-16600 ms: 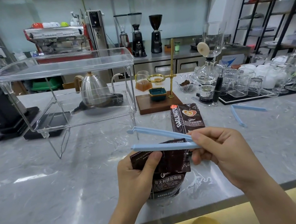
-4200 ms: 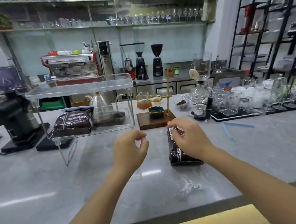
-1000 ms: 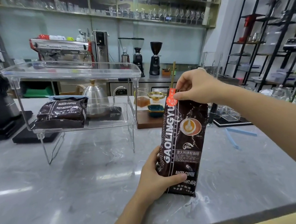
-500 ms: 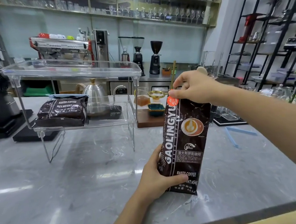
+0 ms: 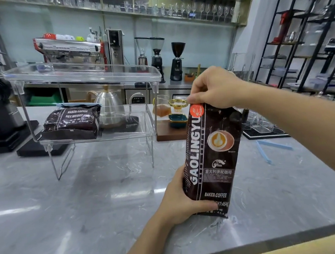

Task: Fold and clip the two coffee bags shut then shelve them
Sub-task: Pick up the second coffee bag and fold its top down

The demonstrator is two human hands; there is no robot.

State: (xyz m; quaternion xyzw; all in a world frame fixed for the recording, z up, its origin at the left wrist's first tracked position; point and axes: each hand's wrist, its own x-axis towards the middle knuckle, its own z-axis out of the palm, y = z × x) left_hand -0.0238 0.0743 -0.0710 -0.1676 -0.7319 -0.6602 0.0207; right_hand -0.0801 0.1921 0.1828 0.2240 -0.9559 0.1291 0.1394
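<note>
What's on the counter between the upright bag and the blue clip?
Nothing: bare grey counter separates the upright bag from the blue clip, per the head view.

Both forearms bare, sleeveless; left hand (image 5: 182,203), right hand (image 5: 214,87) ungloved, ringless.

left hand (image 5: 178,203) curled in a low grip, right hand (image 5: 214,88) pinching from above, both arms extended.

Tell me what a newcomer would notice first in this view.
The tall dark brown GAOLINGYU coffee bag stands upright at centre on the grey marble counter, the left hand gripping its base and the right hand pinching its top. Left of it, a second dark coffee bag lies on the clear acrylic shelf; a light blue clip waits at right.
</note>
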